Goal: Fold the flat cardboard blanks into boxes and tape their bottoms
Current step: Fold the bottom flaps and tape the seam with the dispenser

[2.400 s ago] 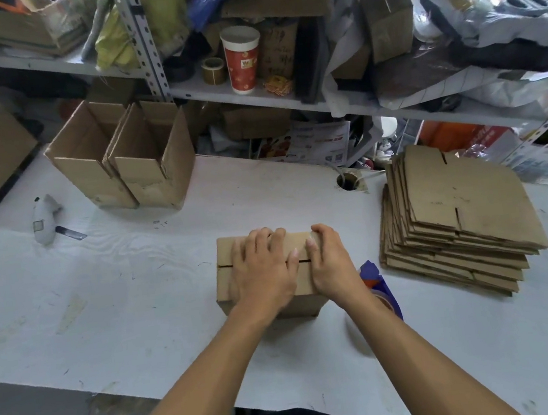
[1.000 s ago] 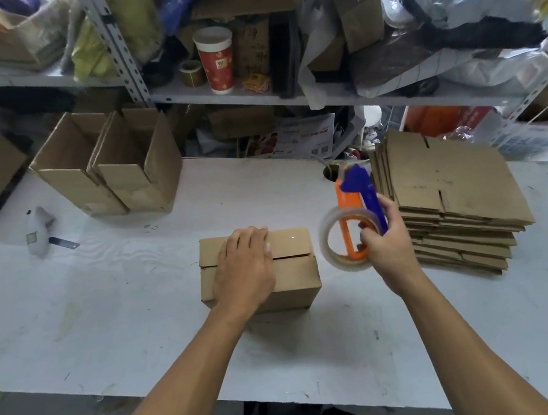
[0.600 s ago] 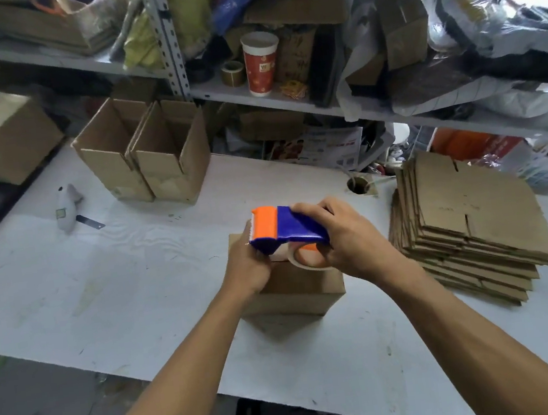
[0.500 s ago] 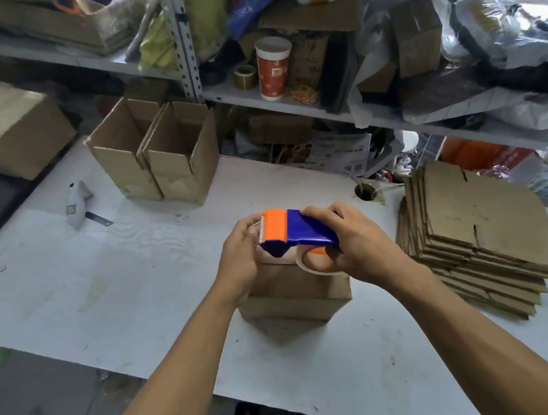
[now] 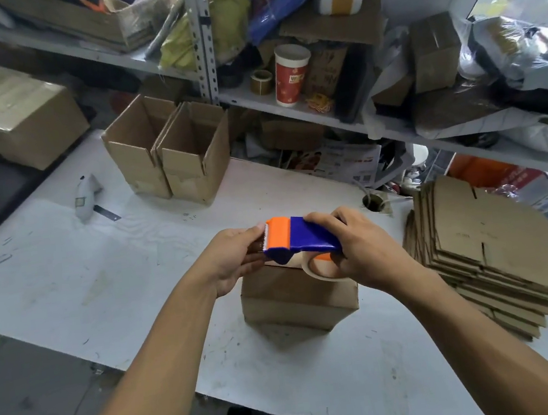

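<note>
The folded box (image 5: 298, 294) sits near the front edge of the white table (image 5: 68, 284), with bare tabletop to its left and the stack of flat blanks (image 5: 486, 260) close on its right. The right hand (image 5: 364, 251) grips the tape dispenser (image 5: 299, 240), fingers curled round it above the box. The left hand (image 5: 234, 264) pinches at its orange toothed end (a second ago it lay flat on the box). The box's top seam is hidden behind both hands.

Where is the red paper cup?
In the head view, the red paper cup stands on the grey shelf behind the table, right of a small tape roll.
</note>
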